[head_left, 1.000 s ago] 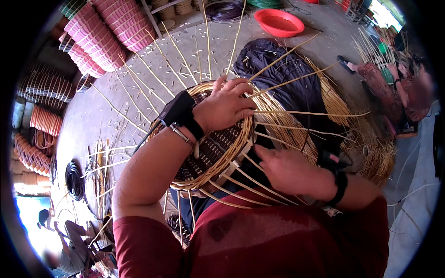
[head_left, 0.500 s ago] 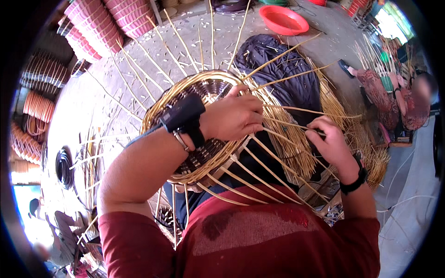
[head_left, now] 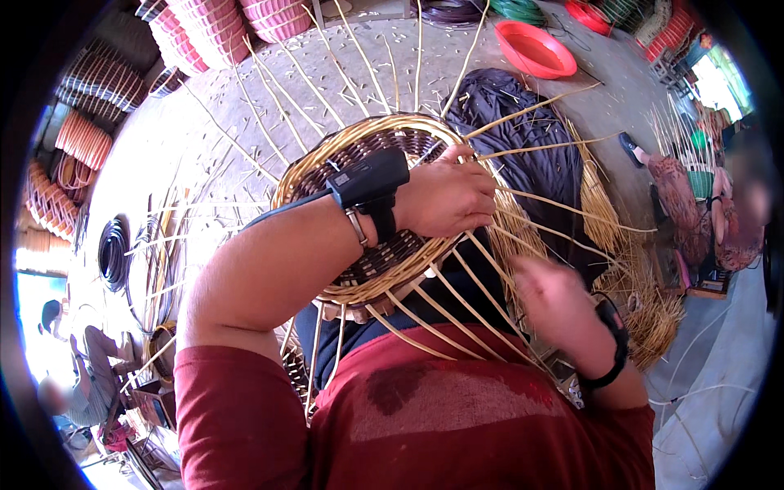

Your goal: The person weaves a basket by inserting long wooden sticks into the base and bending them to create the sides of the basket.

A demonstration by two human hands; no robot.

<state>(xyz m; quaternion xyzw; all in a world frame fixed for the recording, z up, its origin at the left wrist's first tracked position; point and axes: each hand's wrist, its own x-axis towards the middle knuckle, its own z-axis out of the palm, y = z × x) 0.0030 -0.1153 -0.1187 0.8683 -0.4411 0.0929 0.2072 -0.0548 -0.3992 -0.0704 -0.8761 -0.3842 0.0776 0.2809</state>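
A round wicker basket (head_left: 369,131) lies before me, its rim of pale yellow rods and its inside woven dark brown and white. Long pale stakes (head_left: 532,107) fan out all round the rim. My left hand (head_left: 454,196) is closed over the basket's right side, fingers curled at the rim; its forearm crosses above the opening and hides part of the inside. To the right and nearer my body, my right hand (head_left: 555,306) is smeared by motion, close to the stakes on that side. Whether its fingers touch one cannot be told.
A dark cloth (head_left: 523,147) and bundles of yellow rods (head_left: 603,196) lie beyond the basket at right. Farther back is a red basin (head_left: 535,51). Stacked pink baskets (head_left: 204,28) stand back left, a black coil (head_left: 113,251) at left. Other people sit at far right and lower left.
My right hand has dropped away from the stake it was fingering and come nearer my body. My left hand keeps its hold on the rim. The whole view has shifted slightly.
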